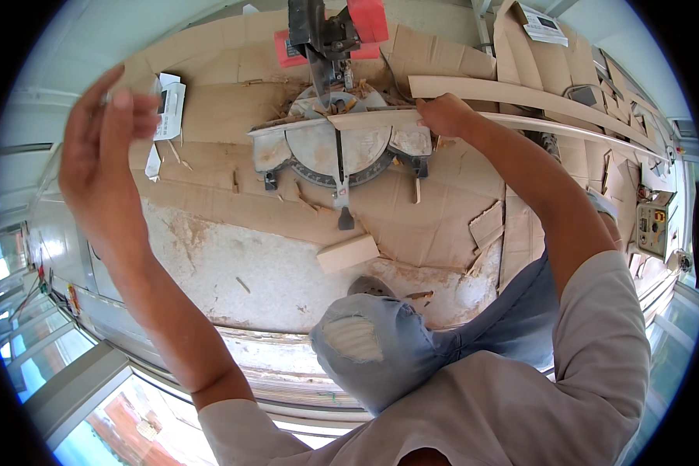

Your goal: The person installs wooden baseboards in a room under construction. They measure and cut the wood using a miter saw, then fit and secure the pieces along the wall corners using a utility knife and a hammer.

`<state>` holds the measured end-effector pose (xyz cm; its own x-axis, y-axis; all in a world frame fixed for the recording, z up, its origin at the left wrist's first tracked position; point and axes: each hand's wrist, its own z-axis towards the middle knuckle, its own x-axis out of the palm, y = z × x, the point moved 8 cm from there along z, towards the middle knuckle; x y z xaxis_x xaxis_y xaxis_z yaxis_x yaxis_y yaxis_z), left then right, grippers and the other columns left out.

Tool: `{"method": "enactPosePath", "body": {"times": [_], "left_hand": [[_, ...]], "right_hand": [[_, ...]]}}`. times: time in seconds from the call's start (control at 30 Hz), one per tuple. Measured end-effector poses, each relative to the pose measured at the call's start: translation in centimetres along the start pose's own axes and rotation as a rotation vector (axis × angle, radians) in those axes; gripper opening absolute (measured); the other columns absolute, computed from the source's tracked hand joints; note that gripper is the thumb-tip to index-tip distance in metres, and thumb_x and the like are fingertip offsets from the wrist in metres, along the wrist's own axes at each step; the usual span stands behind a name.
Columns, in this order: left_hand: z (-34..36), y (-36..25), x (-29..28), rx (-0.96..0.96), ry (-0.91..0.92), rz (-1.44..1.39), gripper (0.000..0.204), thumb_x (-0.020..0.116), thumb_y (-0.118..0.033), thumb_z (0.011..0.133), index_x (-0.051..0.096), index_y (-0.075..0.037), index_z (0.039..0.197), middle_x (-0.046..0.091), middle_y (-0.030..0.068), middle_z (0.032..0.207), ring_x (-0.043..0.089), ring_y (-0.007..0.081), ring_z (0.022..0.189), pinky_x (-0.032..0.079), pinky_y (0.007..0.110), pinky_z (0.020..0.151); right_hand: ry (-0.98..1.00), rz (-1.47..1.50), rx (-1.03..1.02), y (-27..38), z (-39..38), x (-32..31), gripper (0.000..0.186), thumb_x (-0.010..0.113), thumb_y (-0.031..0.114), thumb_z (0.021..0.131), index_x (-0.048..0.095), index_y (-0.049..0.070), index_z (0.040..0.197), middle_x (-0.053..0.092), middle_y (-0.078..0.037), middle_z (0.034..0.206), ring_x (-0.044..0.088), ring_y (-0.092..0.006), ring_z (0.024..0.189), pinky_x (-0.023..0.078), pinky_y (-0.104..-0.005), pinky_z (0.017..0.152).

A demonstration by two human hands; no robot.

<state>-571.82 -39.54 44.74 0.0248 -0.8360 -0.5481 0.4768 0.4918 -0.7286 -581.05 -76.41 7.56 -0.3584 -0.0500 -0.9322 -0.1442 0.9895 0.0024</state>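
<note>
A red and black mitre saw (pixel 365 23) stands with its dark blade above a round metal base (pixel 311 140). A long pale wooden strip (pixel 373 119) lies along the saw's fence and stretches to the right. My right hand (pixel 439 115) is closed on this strip, right of the blade. My left hand (pixel 109 140) is raised at the left, away from the saw, its fingers loosely bent and apart, somewhat blurred, with nothing clear in them. A white and black item (pixel 171 124) lies just beyond it.
Cardboard sheets (pixel 225 179) cover much of the floor, with scraps and a wooden block (pixel 348 252). Another long board (pixel 520 93) lies at the right, near a metal-cased device (pixel 651 229). My jeans-covered knee (pixel 349 326) is below the saw. Glazed frames line both sides.
</note>
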Motion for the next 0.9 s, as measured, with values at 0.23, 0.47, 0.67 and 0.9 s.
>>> {"method": "enactPosePath", "body": {"times": [0.23,0.47,0.67,0.9], "left_hand": [[15.6,-10.4,16.6,0.500,0.423,0.509,0.041,0.060,-0.033,0.092,0.072,0.006,0.100,0.073,0.0227,0.089,0.072,0.0319,0.085,0.056,0.043,0.079],[17.0,0.1,30.9,-0.013,0.648,0.333,0.035,0.059,-0.024,0.089,0.072,0.009,0.089,0.071,0.0234,0.084,0.070,0.0328,0.070,0.054,0.048,0.062],[10.7,-1.2,27.7,-0.274,0.633,-0.184,0.020,0.057,-0.008,0.087,0.067,0.009,0.087,0.066,0.0191,0.076,0.064,0.0293,0.062,0.052,0.043,0.053],[4.0,-3.3,24.9,-0.486,0.466,-0.612,0.016,0.050,-0.003,0.090,0.047,0.002,0.105,0.053,0.0132,0.069,0.057,0.0262,0.055,0.054,0.040,0.049]], "right_hand": [[-0.103,0.056,-0.016,1.4,1.7,0.2,0.039,0.064,0.029,0.093,0.057,-0.004,0.114,0.072,-0.020,0.084,0.072,-0.0366,0.083,0.056,-0.0473,0.076],[-0.082,0.040,0.016,1.6,1.7,0.2,0.037,0.064,0.025,0.091,0.057,-0.004,0.113,0.072,-0.020,0.081,0.072,-0.0367,0.081,0.056,-0.0476,0.074],[-0.078,0.028,0.011,1.1,1.4,1.2,0.033,0.063,0.022,0.091,0.057,-0.003,0.112,0.073,-0.019,0.083,0.073,-0.0360,0.079,0.057,-0.0461,0.071],[-0.123,-0.021,0.010,1.3,1.3,0.4,0.030,0.064,0.020,0.090,0.057,-0.002,0.108,0.073,-0.018,0.084,0.073,-0.0356,0.080,0.058,-0.0454,0.071]]}}
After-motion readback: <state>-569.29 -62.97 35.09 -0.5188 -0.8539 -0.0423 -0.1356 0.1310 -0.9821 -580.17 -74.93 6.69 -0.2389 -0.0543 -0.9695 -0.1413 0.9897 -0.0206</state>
